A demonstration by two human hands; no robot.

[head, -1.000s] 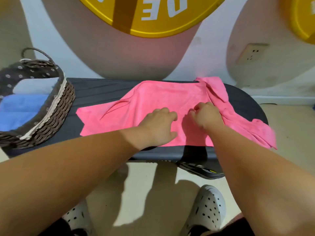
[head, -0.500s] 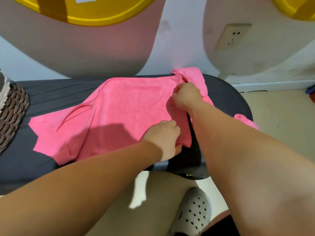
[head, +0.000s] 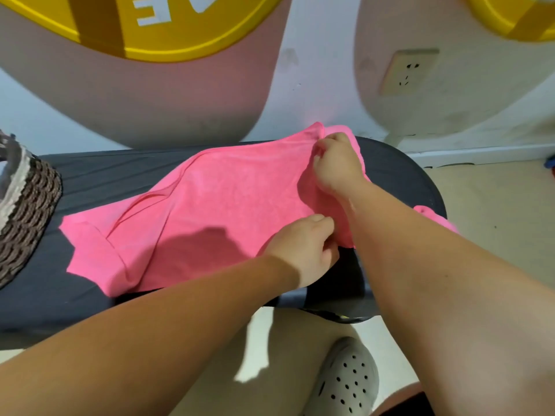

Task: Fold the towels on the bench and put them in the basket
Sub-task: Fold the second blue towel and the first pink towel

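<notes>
Pale wall behind, with big yellow discs point(head: 180, 34) along the top and a wall socket point(head: 408, 70) to the right. Below it, a dark bench point(head: 120, 175) running left to right. Spread across the middle of the bench: a pink towel point(head: 225, 205), creased and doubled over at its left end, raised at its right end.

Right hand point(head: 336, 163): fingers curled tight. Pinches the towel's far right edge and holds it up off the bench.

Left hand point(head: 303, 250): fingers curled as well, thumb underneath. Grips the near right corner of the same towel, just over the front edge of the bench. Hands near each other but not touching, cloth drawn between them.

Fingertips of both hands buried in folds, so hard to tell how much cloth sits inside either grip. Towel's right side hidden behind the right forearm, apart from a small pink bit past it at the right end of the bench.

Basket point(head: 27, 205) on the bench at the far left, cut off by the frame edge: woven brown wall and pale trim in view, inside out of sight.

Under the bench, tan floor point(head: 495, 205) and one pale shoe point(head: 345, 382) with holes, its heel hidden by the right arm.
</notes>
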